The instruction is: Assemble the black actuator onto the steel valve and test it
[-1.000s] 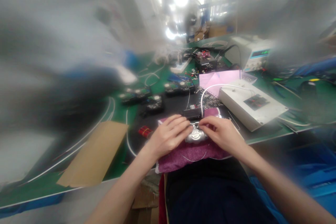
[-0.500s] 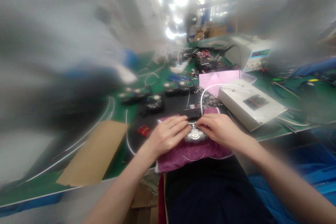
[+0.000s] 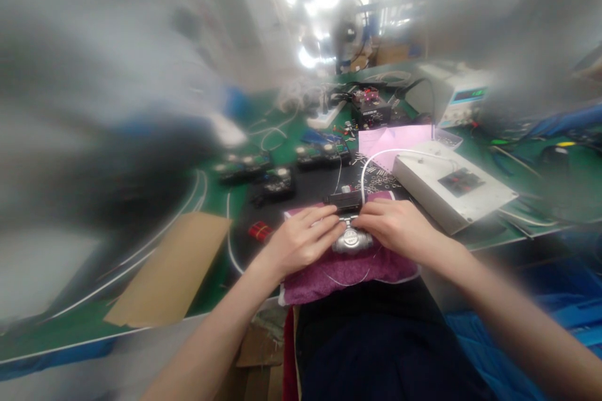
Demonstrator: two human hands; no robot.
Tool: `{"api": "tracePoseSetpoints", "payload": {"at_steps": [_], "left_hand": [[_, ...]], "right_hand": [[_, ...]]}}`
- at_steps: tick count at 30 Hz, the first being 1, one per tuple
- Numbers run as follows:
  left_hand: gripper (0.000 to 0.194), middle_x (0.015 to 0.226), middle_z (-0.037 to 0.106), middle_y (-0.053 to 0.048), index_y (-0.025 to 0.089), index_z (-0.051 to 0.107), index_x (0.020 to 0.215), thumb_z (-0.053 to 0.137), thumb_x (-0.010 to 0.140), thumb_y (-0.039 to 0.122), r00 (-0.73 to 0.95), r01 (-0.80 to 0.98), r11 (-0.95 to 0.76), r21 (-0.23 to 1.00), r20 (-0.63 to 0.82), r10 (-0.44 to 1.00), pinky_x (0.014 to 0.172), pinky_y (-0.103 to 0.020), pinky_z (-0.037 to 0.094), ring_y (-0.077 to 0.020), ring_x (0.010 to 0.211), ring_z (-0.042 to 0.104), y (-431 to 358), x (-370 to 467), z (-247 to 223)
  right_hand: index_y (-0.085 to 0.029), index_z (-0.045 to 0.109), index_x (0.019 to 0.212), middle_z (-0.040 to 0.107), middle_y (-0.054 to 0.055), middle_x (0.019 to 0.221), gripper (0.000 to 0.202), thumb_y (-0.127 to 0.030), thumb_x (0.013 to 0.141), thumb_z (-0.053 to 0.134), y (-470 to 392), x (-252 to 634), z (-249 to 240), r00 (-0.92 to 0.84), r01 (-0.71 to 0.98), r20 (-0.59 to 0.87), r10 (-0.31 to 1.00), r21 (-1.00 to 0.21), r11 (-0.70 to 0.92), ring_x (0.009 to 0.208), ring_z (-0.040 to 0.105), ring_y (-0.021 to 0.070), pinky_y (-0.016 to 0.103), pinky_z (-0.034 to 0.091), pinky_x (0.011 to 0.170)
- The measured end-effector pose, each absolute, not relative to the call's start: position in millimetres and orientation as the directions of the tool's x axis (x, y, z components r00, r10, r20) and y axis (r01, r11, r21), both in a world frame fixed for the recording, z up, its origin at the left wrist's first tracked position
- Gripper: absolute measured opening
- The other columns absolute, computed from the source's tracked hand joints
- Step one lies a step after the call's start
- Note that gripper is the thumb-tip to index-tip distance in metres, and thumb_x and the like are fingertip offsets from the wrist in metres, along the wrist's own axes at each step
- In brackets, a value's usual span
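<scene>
A silver metal housing (image 3: 352, 240) with a round raised emblem lies on a purple towel (image 3: 310, 285) at the table's near edge. Behind it is a black rectangular part (image 3: 345, 202), with a white cable (image 3: 364, 175) rising beside it. My left hand (image 3: 303, 238) rests at the left of the housing, fingers curved together over its upper edge. From the right, my right hand (image 3: 392, 225) pinches at the housing's top edge. What the fingertips of either hand grip is too small to make out.
A white box (image 3: 454, 188) stands at the right, near pink paper (image 3: 395, 141). Several black modules (image 3: 277, 182) sit on a black mat. Brown cardboard (image 3: 172, 269) lies left, and a red item (image 3: 258, 230) beside my left hand. A power supply (image 3: 463, 97) stands behind.
The view has shifted slightly. Both hands stay at the housing, and the right hand's fingers have moved a little.
</scene>
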State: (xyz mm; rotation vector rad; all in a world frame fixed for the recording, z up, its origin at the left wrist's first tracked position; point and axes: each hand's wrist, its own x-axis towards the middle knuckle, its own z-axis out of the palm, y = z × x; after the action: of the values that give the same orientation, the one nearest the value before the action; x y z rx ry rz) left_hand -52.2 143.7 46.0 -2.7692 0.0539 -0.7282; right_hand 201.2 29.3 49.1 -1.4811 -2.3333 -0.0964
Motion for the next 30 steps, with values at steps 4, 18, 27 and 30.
{"api": "tracePoseSetpoints", "payload": {"at_steps": [4, 18, 27, 30], "left_hand": [[0.034, 0.124, 0.076, -0.011, 0.015, 0.066, 0.133, 0.063, 0.099, 0.012, 0.883, 0.031, -0.961, -0.274, 0.459, -0.102, 0.106, -0.047, 0.061, -0.0285, 0.129, 0.067, 144, -53, 45], [0.023, 0.114, 0.078, -0.009, 0.013, 0.071, 0.119, 0.067, 0.097, 0.015, 0.874, 0.004, -0.948, -0.318, 0.463, -0.151, 0.101, -0.044, 0.063, -0.0279, 0.120, 0.071, 144, -46, 55], [0.021, 0.115, 0.078, -0.007, 0.014, 0.072, 0.118, 0.067, 0.097, 0.016, 0.884, 0.035, -0.949, -0.313, 0.453, -0.117, 0.103, -0.043, 0.061, -0.0276, 0.121, 0.070, 143, -46, 53], [0.023, 0.116, 0.078, -0.006, 0.014, 0.071, 0.120, 0.066, 0.098, 0.015, 0.885, 0.043, -0.951, -0.306, 0.453, -0.106, 0.103, -0.043, 0.061, -0.0282, 0.123, 0.069, 142, -48, 52]], "right_hand": [[-0.026, 0.076, 0.115, 0.074, 0.006, 0.106, 0.027, -0.015, 0.104, 0.054, 26, 206, 49, -0.438, 0.874, 0.384, 0.813, -0.032, 0.485, 0.093, 0.064, 0.0181, 0.029, 0.044, 0.071], [-0.025, 0.072, 0.127, 0.075, 0.007, 0.117, 0.032, -0.019, 0.107, 0.048, 20, 210, 33, -0.435, 0.861, 0.468, 0.770, -0.036, 0.508, 0.099, 0.066, 0.0188, 0.031, 0.052, 0.078], [-0.023, 0.074, 0.126, 0.079, 0.007, 0.114, 0.029, -0.018, 0.101, 0.060, 5, 202, 12, -0.249, 0.888, 0.599, 0.761, -0.173, 0.427, 0.094, 0.072, 0.0194, 0.032, 0.055, 0.080], [-0.023, 0.074, 0.126, 0.079, 0.007, 0.115, 0.030, -0.016, 0.098, 0.064, -1, 201, 2, -0.098, 0.869, 0.636, 0.765, -0.320, 0.377, 0.097, 0.074, 0.0199, 0.033, 0.056, 0.087]]}}
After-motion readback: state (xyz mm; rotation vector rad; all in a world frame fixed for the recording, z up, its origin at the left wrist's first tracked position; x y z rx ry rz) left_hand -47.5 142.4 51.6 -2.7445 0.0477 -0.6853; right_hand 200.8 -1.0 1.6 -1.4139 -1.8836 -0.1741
